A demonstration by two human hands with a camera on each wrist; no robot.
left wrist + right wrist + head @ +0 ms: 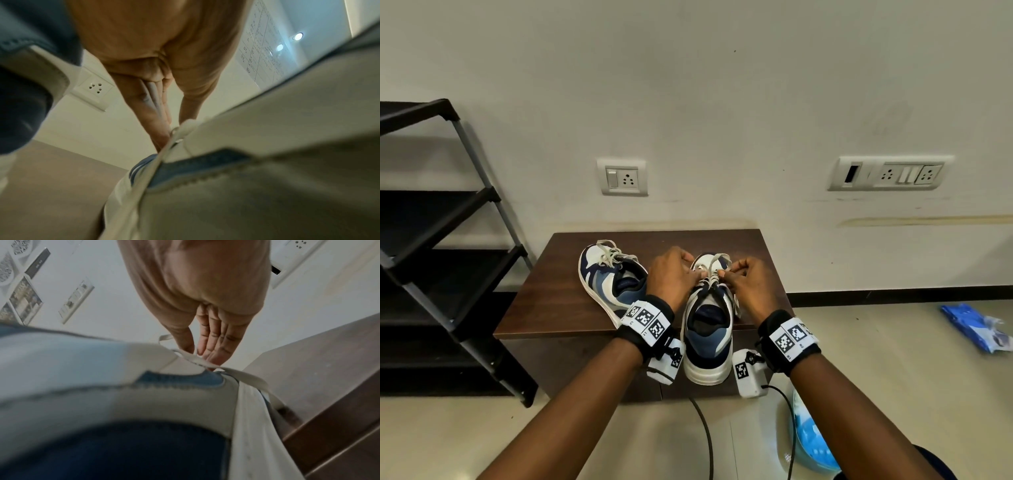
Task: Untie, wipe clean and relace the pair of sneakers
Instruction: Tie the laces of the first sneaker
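Observation:
Two white, navy and blue sneakers sit on a low dark wooden table (558,301). The left sneaker (607,281) lies angled at the back left, its laces tied. The right sneaker (709,325) stands heel toward me, overhanging the front edge. Both hands work its white lace (712,274) over the tongue. My left hand (674,277) pinches lace strands; in the left wrist view the fingers (156,104) close on a strand beside the sneaker (246,162). My right hand (748,277) pinches the lace from the right; in the right wrist view its fingertips (211,353) meet the lace (242,374).
A black shoe rack (441,240) stands at the left against the wall. Wall sockets (622,177) sit above the table. A blue packet (976,325) lies on the floor at the right, and a light blue basin (811,438) sits by my right forearm. Cables hang from the wrist cameras.

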